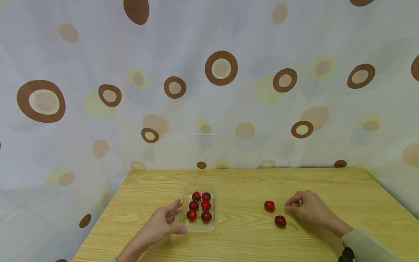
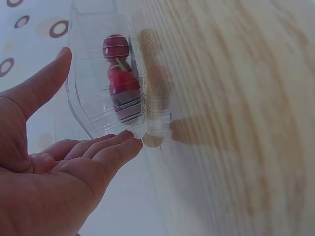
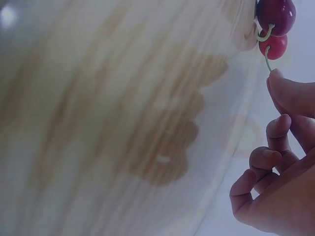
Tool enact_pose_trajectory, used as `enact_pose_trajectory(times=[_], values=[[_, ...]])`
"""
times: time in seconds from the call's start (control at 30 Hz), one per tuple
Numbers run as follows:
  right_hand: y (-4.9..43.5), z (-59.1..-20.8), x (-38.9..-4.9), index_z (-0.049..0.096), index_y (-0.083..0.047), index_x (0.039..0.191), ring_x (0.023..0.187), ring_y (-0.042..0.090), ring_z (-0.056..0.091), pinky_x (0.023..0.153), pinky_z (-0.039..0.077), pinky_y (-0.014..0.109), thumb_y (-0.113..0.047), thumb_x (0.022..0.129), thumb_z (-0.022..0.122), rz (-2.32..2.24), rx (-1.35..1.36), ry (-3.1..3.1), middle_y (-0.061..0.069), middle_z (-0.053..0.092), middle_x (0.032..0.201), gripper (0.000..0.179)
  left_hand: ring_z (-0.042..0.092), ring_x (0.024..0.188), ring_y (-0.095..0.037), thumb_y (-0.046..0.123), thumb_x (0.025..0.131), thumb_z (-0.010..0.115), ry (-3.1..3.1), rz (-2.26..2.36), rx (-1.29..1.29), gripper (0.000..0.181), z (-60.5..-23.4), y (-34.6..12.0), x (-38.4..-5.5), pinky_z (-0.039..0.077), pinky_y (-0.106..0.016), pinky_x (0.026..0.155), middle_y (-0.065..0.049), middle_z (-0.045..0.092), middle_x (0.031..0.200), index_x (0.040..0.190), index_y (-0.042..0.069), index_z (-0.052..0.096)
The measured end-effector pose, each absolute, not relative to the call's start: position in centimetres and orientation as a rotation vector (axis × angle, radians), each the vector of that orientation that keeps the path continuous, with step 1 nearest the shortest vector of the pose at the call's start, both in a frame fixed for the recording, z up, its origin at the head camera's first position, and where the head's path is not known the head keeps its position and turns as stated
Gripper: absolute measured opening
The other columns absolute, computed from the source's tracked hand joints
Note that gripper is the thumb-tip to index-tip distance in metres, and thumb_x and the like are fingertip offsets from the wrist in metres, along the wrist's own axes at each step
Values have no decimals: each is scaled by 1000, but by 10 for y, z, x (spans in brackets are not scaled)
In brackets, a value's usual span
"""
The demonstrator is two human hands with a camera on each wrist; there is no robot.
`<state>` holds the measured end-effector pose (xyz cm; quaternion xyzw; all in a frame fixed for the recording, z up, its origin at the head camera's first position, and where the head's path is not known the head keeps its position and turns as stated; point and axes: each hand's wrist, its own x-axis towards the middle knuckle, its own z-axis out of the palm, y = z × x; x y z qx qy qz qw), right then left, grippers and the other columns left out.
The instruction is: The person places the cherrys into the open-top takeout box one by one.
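A clear plastic box (image 1: pixel 214 189) stands left of the table's middle with several dark red cherries (image 1: pixel 206 205) in two columns inside. My left hand (image 1: pixel 160 222) is at the box's left side, fingers extended along it and thumb at its near corner. In the left wrist view the fingertips (image 2: pixel 129 140) are at the box wall. To the right, my right hand (image 1: pixel 309 208) pinches the stem of a red cherry (image 1: pixel 269 206) between thumb and forefinger. That cherry appears to be on or just above the table. A second, darker cherry (image 1: pixel 280 221) lies closer to me, its stem pointing right.
The wooden table (image 1: pixel 242 240) carries the box and the loose cherries. Behind it and at both sides hangs a pale curtain (image 1: pixel 186 43) patterned with brown and beige rings. A dark object (image 1: pixel 347 254) is at my right wrist by the sleeve.
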<state>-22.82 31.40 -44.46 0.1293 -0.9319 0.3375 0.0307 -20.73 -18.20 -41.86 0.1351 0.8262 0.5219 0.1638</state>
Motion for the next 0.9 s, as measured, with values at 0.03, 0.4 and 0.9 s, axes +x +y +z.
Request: enact_pose_trajectory(times=[0.03, 0.4, 0.9], values=[[314, -445, -229, 84, -12, 90, 71, 11, 46, 61, 38, 27, -16, 94, 82, 1037, 397, -2869, -5, 61, 79, 6, 36, 147, -52, 12, 91, 85, 2358, 1486, 388, 97, -419, -182, -207, 44, -54, 113, -31, 29, 164, 162, -11, 22], [309, -443, -229, 83, -13, 88, 71, 11, 46, 61, 37, 28, -11, 93, 82, 1024, 373, -2823, -5, 59, 78, 6, 34, 148, -52, 16, 91, 86, 2323, 1525, 406, 100, -419, -184, -207, 40, -55, 115, -30, 29, 165, 163, -10, 22], [293, -427, -230, 83, -15, 90, 72, 12, 45, 63, 35, 31, -12, 94, 81, 995, 426, -2755, -7, 58, 77, 5, 33, 148, -51, 16, 91, 86, 2313, 1533, 396, 100, -420, -184, -207, 39, -56, 115, -29, 28, 166, 163, -9, 21]])
